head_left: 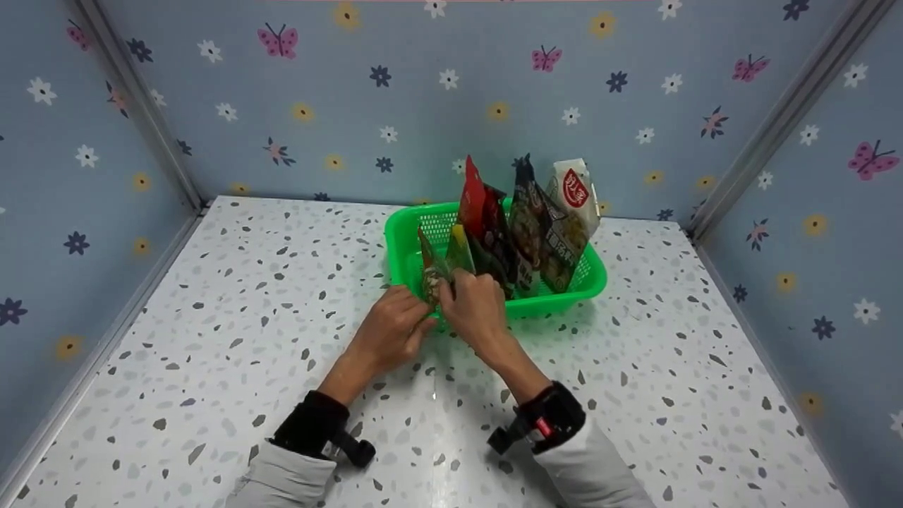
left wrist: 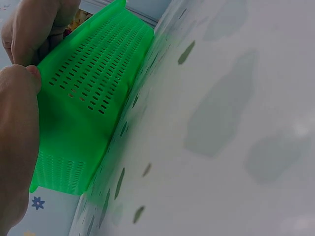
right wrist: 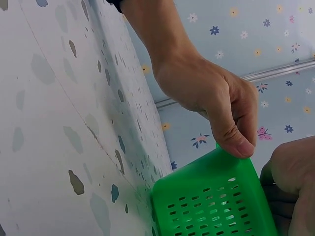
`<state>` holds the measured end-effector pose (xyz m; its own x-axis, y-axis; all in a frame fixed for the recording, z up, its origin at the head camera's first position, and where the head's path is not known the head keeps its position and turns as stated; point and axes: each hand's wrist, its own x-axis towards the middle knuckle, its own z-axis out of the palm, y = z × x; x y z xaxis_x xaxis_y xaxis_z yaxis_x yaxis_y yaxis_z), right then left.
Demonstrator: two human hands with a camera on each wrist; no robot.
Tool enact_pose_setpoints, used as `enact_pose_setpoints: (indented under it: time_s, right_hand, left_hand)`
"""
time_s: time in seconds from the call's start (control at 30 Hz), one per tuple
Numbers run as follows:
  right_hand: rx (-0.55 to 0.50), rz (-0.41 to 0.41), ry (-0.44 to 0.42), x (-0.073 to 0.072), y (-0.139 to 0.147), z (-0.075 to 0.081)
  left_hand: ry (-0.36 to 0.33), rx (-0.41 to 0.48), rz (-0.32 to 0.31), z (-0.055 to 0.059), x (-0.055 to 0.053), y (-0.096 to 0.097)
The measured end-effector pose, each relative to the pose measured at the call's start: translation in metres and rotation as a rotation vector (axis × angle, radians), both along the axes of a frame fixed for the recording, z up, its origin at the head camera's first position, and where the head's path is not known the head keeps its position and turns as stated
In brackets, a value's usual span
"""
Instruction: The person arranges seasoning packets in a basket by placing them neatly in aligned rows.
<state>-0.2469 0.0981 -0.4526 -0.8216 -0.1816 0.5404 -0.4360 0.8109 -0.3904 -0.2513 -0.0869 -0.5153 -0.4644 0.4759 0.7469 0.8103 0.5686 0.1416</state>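
A green plastic basket (head_left: 557, 302) with perforated walls stands on the speckled tabletop and holds several upright food packets. My left hand (head_left: 391, 328) grips the rim at its near left corner; the right wrist view shows the thumb of this left hand (right wrist: 211, 103) over the rim. My right hand (head_left: 476, 310) reaches over the front rim with curled fingers, pinching a small packet (head_left: 431, 271) at the left end; its fingertips are partly hidden. Beside that stands a yellow-topped green packet (head_left: 460, 247). In the left wrist view the right hand (left wrist: 37, 29) is behind the rim.
Further right in the basket stand a red packet (head_left: 473, 201), two dark packets, one of them a black packet (head_left: 564, 243), and a white packet (head_left: 573, 187) with a red label. Flowered panels (head_left: 423, 106) enclose the speckled table (head_left: 247, 317) at the back and sides.
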Motion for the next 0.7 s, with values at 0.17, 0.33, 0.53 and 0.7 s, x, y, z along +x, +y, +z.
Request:
enact_pose_setpoints:
  time_s: [0.17,0.33,0.53,0.7]
  right_hand:
    - [-0.005,0.021,-0.062,-0.0009,0.0004,-0.0011]
    - [-0.082,0.081,-0.083,-0.0016,0.0004,-0.0002]
    - [-0.107,0.107,-0.085,-0.0025,-0.0007,-0.0016]
    - [-0.129,0.107,-0.101,-0.0027,-0.0014,-0.0020]
  left_hand:
    - [0.011,0.003,-0.005,0.0009,0.0002,0.0003]
    - [-0.004,0.005,-0.010,0.0027,0.0014,0.0005]
    - [-0.012,0.003,-0.012,0.0028,0.0011,0.0002]
    - [-0.006,0.007,-0.020,0.0026,0.0007,-0.0001]
